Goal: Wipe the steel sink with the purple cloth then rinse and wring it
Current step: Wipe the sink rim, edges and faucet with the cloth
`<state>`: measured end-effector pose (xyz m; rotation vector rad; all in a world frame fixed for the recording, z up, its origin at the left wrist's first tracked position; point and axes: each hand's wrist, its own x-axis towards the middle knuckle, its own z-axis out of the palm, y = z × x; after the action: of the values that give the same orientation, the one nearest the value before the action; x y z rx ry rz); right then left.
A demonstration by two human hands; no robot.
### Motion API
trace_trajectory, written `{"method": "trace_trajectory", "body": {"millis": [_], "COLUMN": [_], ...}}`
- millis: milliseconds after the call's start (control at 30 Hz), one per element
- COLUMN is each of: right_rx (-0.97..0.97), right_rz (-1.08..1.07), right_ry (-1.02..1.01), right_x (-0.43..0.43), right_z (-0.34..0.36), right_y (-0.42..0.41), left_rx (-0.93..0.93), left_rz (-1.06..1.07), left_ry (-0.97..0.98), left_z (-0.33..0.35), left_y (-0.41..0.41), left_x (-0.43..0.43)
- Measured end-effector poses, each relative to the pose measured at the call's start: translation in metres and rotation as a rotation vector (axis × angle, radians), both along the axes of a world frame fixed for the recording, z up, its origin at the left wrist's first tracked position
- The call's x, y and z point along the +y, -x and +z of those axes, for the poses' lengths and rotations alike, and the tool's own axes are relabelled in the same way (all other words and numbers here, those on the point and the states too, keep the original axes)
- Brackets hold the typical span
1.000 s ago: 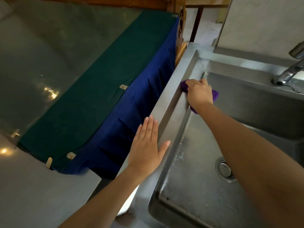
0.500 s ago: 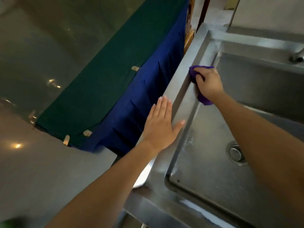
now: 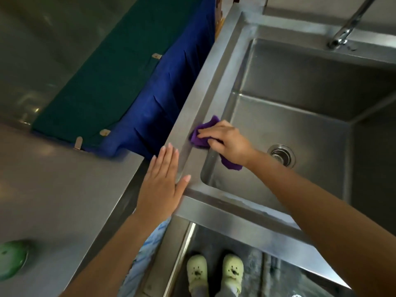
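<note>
The steel sink point(image 3: 216, 67) fills the right half of the view, with a deep basin and a round drain point(image 3: 281, 154) in its floor. My right hand point(image 3: 227, 142) presses the bunched purple cloth point(image 3: 202, 136) against the sink's left rim, near the front left corner; a fold of cloth hangs below my wrist into the basin. My left hand point(image 3: 162, 183) lies flat with fingers spread on the same rim, just in front of the cloth, holding nothing.
A chrome tap point(image 3: 347, 28) rises at the sink's back right. Left of the sink are a green and blue cloth point(image 3: 128, 86) over a glass-topped table and a grey counter point(image 3: 53, 189). A green object point(image 3: 12, 258) sits at the counter's lower left. My feet in pale shoes point(image 3: 214, 273) show below.
My right hand has slid the purple cloth along the left rim toward me, close to my left hand. The view has tipped down, showing the sink's front edge and my feet.
</note>
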<state>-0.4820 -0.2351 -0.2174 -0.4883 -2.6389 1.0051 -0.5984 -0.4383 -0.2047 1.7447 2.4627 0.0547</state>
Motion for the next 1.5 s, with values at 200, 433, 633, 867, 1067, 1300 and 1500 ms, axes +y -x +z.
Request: {"method": "trace_trajectory", "body": {"millis": [200,433,633,867,1067,1300,1500], "right_rx": [0.03,-0.237,-0.223,-0.273,-0.289,-0.375,-0.343], "right_rz": [0.143,0.061,-0.215,-0.487,-0.684,-0.463,-0.664], "right_ry": [0.124,0.205,0.154,-0.166,-0.02,-0.246,-0.35], "right_x": [-0.069,-0.096,-0.115,-0.142,-0.145,-0.162,-0.175], "right_z": [0.002,0.032,0.036,0.037,0.059,0.04,0.029], "right_y": [-0.019,-0.046,-0.109,-0.158,-0.121,-0.057,-0.079], "left_rx": [0.039,0.079,0.056,0.025,-0.007,-0.043,-0.122], "left_rz": [0.047,0.061,-0.039,-0.03,-0.028,-0.035,-0.094], "left_ry": [-0.035,-0.04,-0.052,-0.042,-0.05,-0.056,-0.058], "left_z": [-0.002,-0.005,-0.004,-0.005,-0.004,-0.002,0.011], "left_y": [-0.028,-0.036,-0.048,-0.047,-0.047,-0.046,-0.064], "left_x": [-0.037,-0.042,-0.044,-0.044,-0.043,-0.044,-0.032]}}
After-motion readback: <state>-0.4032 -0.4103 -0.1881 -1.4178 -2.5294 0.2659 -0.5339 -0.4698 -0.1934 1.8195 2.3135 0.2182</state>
